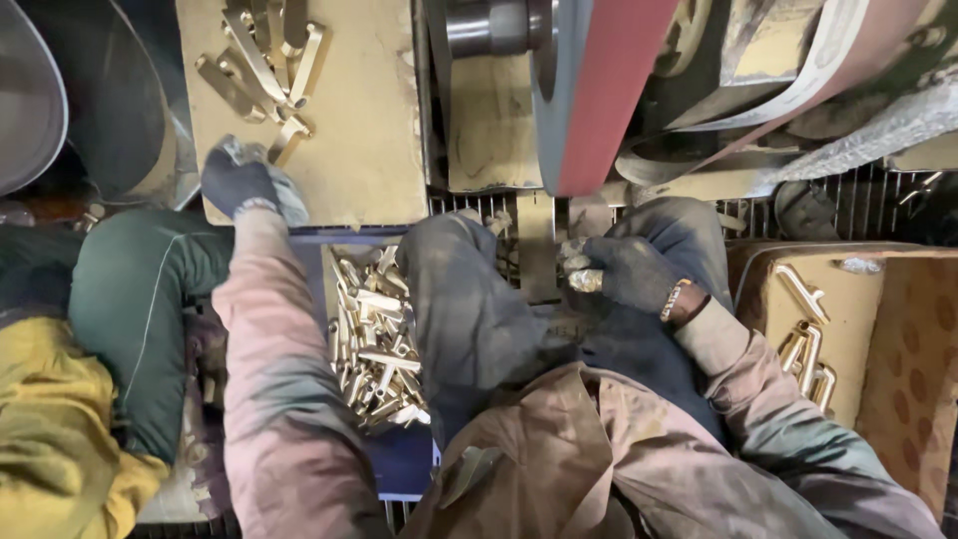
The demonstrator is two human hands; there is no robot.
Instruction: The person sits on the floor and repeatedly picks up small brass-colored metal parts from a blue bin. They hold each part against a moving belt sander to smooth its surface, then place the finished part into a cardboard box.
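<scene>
The left hand (242, 180), in a dark glove, reached to the upper left of the frame and rested at the near edge of a tan board (369, 150). Its fingers were curled over, and whether they gripped anything could not be told. Just beyond it a loose brass piece (288, 135) lay on the board, its long axis slanting from lower left to upper right. Farther up the board sat a small heap of brass bars (261, 55), most of them lying diagonally and crossing one another.

The right hand (624, 271), also gloved, was closed around a small brass piece (584, 280) near the middle of the frame. Only the piece's left end showed past the fingers, pointing left toward a metal upright (536, 245). Above it ran a red sanding belt (609, 90) over a steel roller (489, 28).

Between the person's knees, lower centre-left, a blue tray (404, 464) held a dense jumble of short brass pieces (379, 344) pointing every way. At the right edge a cardboard box (848, 299) held a few longer brass handles (808, 354), mostly upright in the frame. The person's dark trouser legs hid part of the tray and the grating behind. Another person's green and yellow clothing (120, 329) filled the left side.
</scene>
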